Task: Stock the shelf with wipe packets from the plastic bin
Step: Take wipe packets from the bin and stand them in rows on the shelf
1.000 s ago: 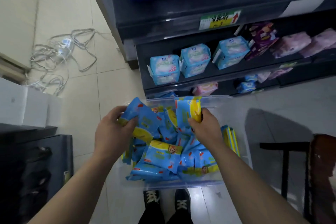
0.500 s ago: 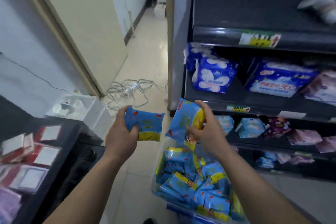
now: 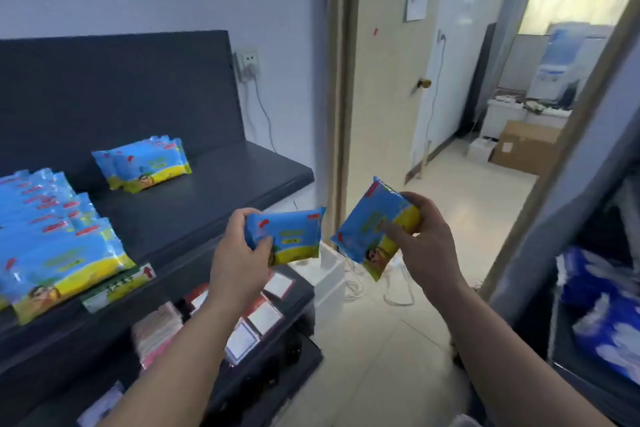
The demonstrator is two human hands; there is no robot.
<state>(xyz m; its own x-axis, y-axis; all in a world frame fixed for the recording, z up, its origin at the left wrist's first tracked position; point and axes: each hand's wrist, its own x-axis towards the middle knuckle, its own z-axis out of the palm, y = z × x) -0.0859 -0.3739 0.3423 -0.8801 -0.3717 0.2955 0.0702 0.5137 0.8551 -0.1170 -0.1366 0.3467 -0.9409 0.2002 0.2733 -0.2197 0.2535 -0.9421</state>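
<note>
Hands, two, each gripping one wipe packet: left hand [image 3: 239, 262] holds packet [image 3: 287, 236], right hand [image 3: 429, 246] another [image 3: 372, 230].

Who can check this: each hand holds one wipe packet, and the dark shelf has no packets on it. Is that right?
Wrong about the shelf. The head view shows the dark shelf holding packets: a front stack and a rear group. The left hand and right hand do hold one each.

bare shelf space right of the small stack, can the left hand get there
Probably yes: the left hand, gripping a packet, is near the shelf edge with nothing between.
</note>
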